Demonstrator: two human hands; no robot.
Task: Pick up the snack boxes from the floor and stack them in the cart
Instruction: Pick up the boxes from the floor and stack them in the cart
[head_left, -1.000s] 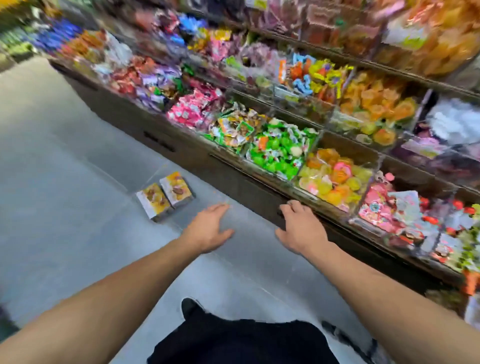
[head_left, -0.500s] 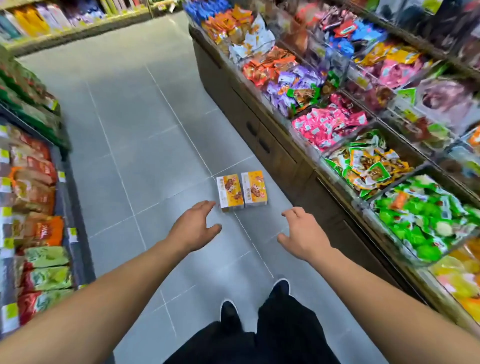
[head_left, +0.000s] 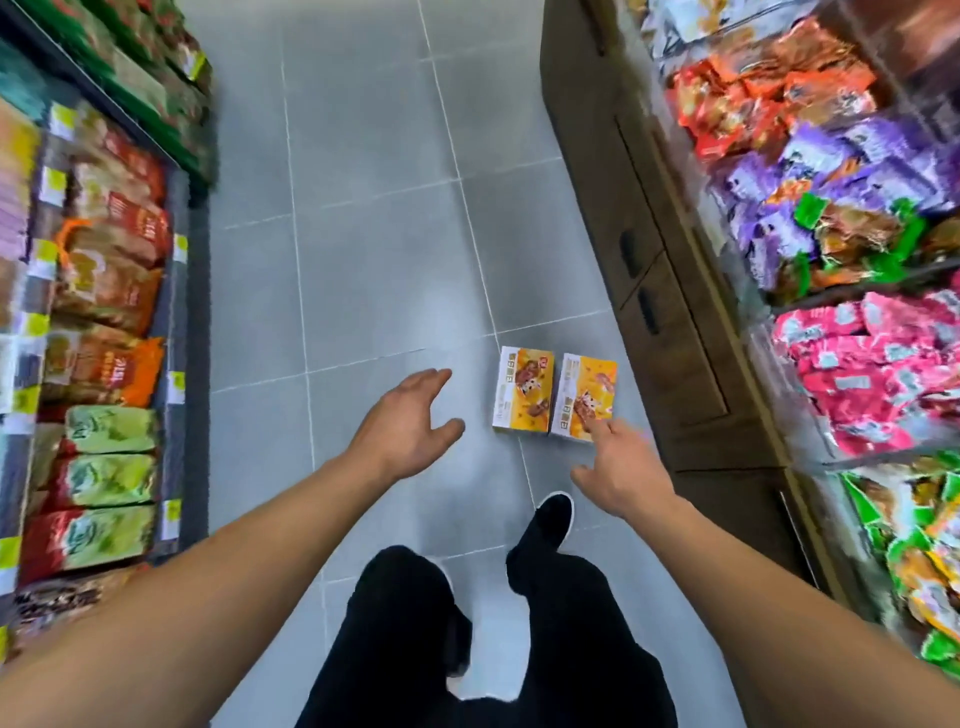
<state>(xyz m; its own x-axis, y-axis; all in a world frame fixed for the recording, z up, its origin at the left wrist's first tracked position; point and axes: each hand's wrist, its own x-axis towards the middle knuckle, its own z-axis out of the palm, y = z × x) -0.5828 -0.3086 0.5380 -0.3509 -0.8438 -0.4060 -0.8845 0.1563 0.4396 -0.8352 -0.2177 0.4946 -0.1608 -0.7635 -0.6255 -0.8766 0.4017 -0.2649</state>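
Observation:
Two yellow-and-white snack boxes lie flat and side by side on the grey tiled floor, the left box (head_left: 522, 391) touching the right box (head_left: 584, 397). My right hand (head_left: 618, 470) hovers just in front of the right box, fingers spread, one fingertip overlapping its near corner. My left hand (head_left: 405, 426) is open in the air to the left of the boxes, holding nothing. No cart is in view.
A wooden display counter (head_left: 660, 291) with bins of wrapped sweets (head_left: 852, 374) runs along the right, close to the boxes. Shelves of bagged snacks (head_left: 104, 322) line the left. My dark-trousered legs and a black shoe (head_left: 548, 522) stand just behind the boxes.
The view has swung left and down the aisle. The boxes are now closer and to the right of centre, and both hands have reached nearer to them.

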